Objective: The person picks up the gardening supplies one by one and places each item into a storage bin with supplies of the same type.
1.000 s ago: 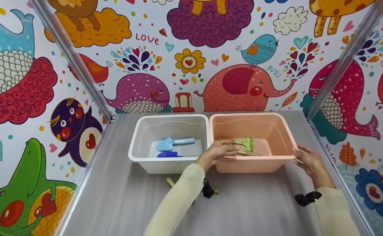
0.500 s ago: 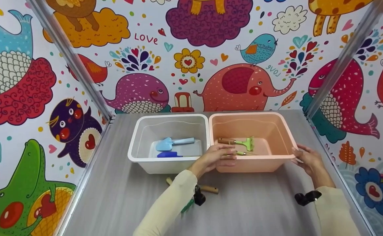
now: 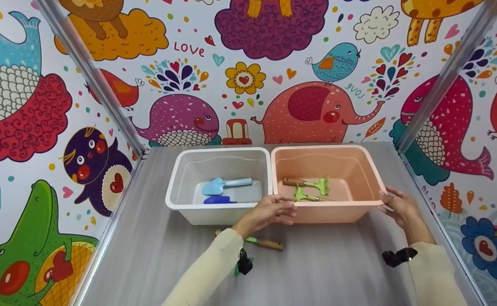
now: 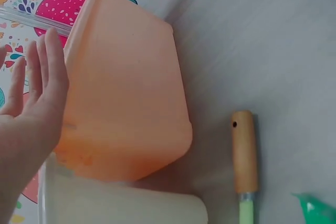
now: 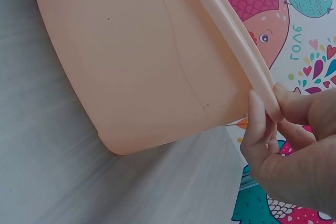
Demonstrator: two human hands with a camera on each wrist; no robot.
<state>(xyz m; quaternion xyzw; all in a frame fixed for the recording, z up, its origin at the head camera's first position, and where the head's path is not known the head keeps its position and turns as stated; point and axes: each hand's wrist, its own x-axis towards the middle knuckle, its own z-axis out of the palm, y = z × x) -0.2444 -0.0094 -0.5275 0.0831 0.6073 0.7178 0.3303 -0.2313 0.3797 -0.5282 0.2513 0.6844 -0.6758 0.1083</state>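
Observation:
My right hand (image 3: 401,207) pinches the rim of the peach tub (image 3: 329,216) at its front right corner. The right wrist view shows thumb and fingers on either side of that rim (image 5: 239,40). At the tub's front left corner is my left hand (image 3: 269,211), its fingers extended and nothing held. Inside the peach tub lie a small green hand rake (image 3: 323,186) with a wooden handle and a second green tool (image 3: 302,194), partly behind the front rim. The white tub (image 3: 214,216), just left, holds a light blue trowel (image 3: 214,187) and a dark blue tool (image 3: 217,199).
On the grey table before the tubs lies a wooden-handled tool (image 3: 270,244), partly covered by my left forearm. A green piece (image 4: 317,211) lies close by it. Patterned walls (image 3: 244,38) and metal posts (image 3: 439,80) stand around the table.
My left hand has drawn back leftward and toward me from over the peach tub, uncovering the second green tool. The right hand stays at the rim.

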